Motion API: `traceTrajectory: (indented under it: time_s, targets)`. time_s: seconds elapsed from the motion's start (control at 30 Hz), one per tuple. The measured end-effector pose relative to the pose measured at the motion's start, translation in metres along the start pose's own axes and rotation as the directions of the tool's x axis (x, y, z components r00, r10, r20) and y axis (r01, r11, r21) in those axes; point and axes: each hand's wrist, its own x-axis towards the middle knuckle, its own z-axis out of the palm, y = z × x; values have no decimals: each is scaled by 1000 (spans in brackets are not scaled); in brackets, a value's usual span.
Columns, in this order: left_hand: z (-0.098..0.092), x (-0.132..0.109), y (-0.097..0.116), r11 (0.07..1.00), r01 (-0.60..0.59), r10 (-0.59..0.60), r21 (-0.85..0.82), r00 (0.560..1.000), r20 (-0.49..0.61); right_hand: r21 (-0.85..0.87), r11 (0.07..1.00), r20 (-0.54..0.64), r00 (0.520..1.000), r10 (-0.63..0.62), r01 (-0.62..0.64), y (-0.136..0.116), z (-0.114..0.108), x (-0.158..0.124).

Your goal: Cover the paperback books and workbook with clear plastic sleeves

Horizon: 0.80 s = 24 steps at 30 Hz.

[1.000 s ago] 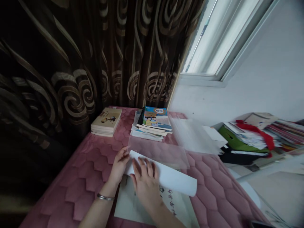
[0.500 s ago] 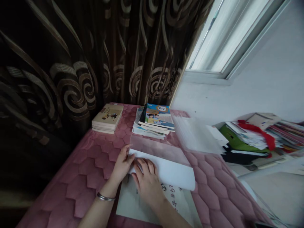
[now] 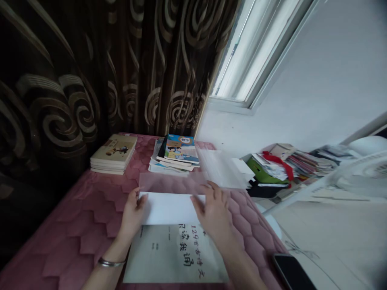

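A book [image 3: 163, 257] with a pale grey-green cover and dark Chinese characters lies on the pink padded surface in front of me. Along its far side runs a white folded flap [image 3: 169, 209], and beyond that spreads a clear plastic sheet [image 3: 172, 182]. My left hand [image 3: 133, 213], below a silver bracelet, pinches the flap's left end with the thumb on top. At the right end, my right hand [image 3: 215, 211] grips the flap the same way, its fingers at the plastic's edge. How the plastic joins the book under the fingers is hidden.
A stack of beige books [image 3: 115, 155] stands back left, beside a pile with a blue textbook [image 3: 181, 149]. Clear plastic sheets [image 3: 222, 169] lie to the right. A phone [image 3: 293, 272] rests near the right edge. Beyond are papers, a green folder [image 3: 263, 175] and a white fan [image 3: 359, 173].
My right hand has moved from the flap's left part to its right end. The book and flap now lie straighter across, and the view has turned right, showing the phone and fan.
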Motion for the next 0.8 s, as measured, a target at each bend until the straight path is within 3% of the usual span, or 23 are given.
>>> traceTrajectory:
  time_s: [0.07, 0.13, 0.2, 0.3, 0.4, 0.53, 0.67, 0.8]
  targets:
    - [1, -1, 1, 1000, -13, 13, 2, 1000, -8, 78, 989, -68, 989, 129, -124, 25, 10, 0]
    - [1, -3, 3, 999, -33, 34, 14, 999, -28, 295, 925, -8, 967, 254, -241, 44, 21, -3]
    - [1, -4, 5, 999, -43, 44, 27, 998, -46, 499, 778, 134, 921, 366, -382, 53, 28, -7]
    - [1, -6, 7, 998, -43, 45, 44, 997, -56, 649, 536, 303, 830, 469, -540, 55, 32, -9]
    - [0, -6, 6, 997, -57, 61, 59, 996, -64, 729, 406, 328, 802, 500, -551, 54, 34, -7]
    - [-1, -6, 3, 995, -76, 80, 71, 995, -58, 777, 337, 329, 799, 504, -532, 56, 39, -7]
    - [-1, -9, 5, 990, -114, 119, 86, 991, -64, 801, 308, 314, 797, 516, -514, 57, 43, -8]
    - [1, -12, 13, 997, -69, 69, 26, 997, -17, 796, 316, 315, 799, 511, -516, 57, 42, -10]
